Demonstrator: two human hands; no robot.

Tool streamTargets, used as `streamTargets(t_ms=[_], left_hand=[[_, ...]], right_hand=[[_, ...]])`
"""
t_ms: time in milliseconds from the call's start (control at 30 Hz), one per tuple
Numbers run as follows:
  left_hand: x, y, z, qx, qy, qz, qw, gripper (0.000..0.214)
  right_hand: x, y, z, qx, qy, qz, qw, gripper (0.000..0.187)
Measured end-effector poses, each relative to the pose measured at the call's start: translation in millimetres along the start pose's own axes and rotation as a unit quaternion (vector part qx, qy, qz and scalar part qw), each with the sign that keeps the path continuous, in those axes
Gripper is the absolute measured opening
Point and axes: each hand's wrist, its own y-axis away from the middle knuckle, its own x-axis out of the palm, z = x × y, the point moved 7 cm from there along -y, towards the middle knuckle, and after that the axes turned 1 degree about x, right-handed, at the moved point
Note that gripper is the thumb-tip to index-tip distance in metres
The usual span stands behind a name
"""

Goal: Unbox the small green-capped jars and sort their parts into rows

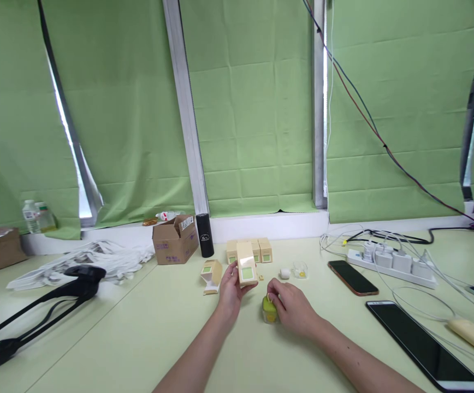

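Observation:
My left hand (229,295) is wrapped round a small tan cardboard box (246,262) with a pale green label, held tilted above the table. To its right, my right hand (292,305) is closed at the top of a small jar (269,310) with a green upper part and a yellowish clear lower part. A thin light loop shows by its fingertips. An opened carton (211,275) lies left of my left hand. Behind the held box stands a row of several similar boxes (265,250). A white cap (285,273) and a clear container (301,269) with something yellow in it sit beyond my right hand.
A brown carton (175,240) and a black cylinder (205,236) stand at the back. At right are phones (352,277), a large dark-screened device (425,346) and a power strip (392,265) with loose cables. A black headset-like frame (44,305) and white bundles (85,262) lie left.

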Motion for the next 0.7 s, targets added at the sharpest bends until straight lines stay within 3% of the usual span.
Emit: streamTargets(t_ms=[200,333,500,700], left_hand=[[0.8,-1,5,-0.010,0.002,0.016,1.000,0.048],[5.0,1,3,0.006,-0.004,0.032,0.999,0.049],[21.6,10,-2,0.027,-0.049,0.085,0.995,0.050],[34.4,18,-5,0.043,-0.112,0.112,0.986,0.050]], right_hand=[[-5,-2,1,0.034,-0.048,0.014,0.998,0.014],[-6,-5,-11,0.079,-0.116,-0.017,0.990,0.021],[-4,-10,-21,0.115,-0.225,-0.061,0.966,0.037],[-1,-12,-21,0.139,-0.345,-0.051,0.927,0.055]])
